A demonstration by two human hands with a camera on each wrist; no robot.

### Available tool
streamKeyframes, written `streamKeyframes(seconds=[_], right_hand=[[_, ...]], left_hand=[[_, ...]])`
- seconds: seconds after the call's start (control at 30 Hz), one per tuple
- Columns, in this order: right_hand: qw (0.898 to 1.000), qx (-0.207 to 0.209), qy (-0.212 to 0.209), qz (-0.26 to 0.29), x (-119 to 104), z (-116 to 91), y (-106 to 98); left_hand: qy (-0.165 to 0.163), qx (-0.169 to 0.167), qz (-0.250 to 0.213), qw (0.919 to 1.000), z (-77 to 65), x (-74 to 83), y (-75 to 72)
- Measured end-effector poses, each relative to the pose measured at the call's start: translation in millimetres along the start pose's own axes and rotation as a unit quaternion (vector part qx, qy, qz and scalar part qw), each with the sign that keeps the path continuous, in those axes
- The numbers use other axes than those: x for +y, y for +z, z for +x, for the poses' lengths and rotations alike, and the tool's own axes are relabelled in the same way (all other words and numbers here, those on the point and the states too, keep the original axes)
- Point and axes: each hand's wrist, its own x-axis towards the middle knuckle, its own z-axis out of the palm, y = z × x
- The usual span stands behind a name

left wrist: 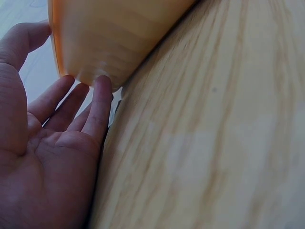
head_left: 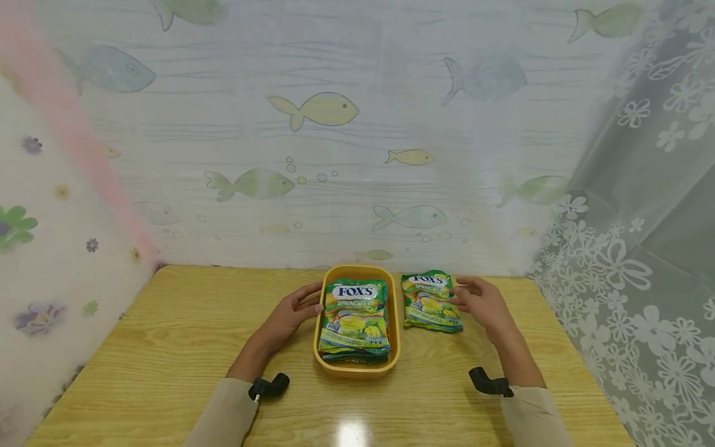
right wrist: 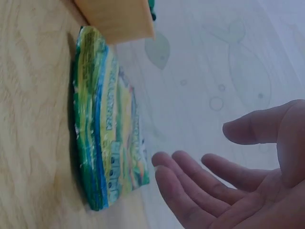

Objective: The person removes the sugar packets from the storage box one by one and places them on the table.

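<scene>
Lightly, the left hand point(head_left: 293, 310) rests its fingertips against the outer wall of the yellow tray point(head_left: 357, 371), its fingers extended and set apart from the thumb, which reaches the rim; nothing is clamped in it. Right of centre, the right hand point(head_left: 481, 303) hovers just beside a loose candy bag point(head_left: 430, 304), thumb and fingers well separated and gently bent; the right wrist view shows a gap between its fingertips and that bag.

The tray stands at the lower centre of the frame, between the hands, and holds a green-and-yellow FOX'S Spring Tea packet point(head_left: 354, 316) face up, with more wrapping showing beneath its lower edge. The loose bag, printed alike, lies flat just right of the tray.

Farther out, beige sleeves point(head_left: 223, 413) enter at the bottom edge, a black mount point(head_left: 270, 386) at each wrist. Everything lies on a wood-grain table point(head_left: 184, 335). Behind, a fish-patterned sheet point(head_left: 357, 136) fills the upper frame; a white-flowered curtain point(head_left: 642, 310) hangs along the right edge.
</scene>
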Motion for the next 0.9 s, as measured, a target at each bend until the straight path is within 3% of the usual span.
streamKeyframes(seconds=[0.53, 0.9], right_hand=[[0.999, -0.012, -0.043, 0.018, -23.6, -8.2, 13.7], [0.998, -0.030, -0.047, 0.041, -31.8, -4.7, 29.7]], left_hand=[[-0.001, 0.004, 0.006, 1.0000, -0.9, 2.5, 1.9], [0.000, 0.003, 0.002, 1.0000, -1.4, 4.0, 2.2]])
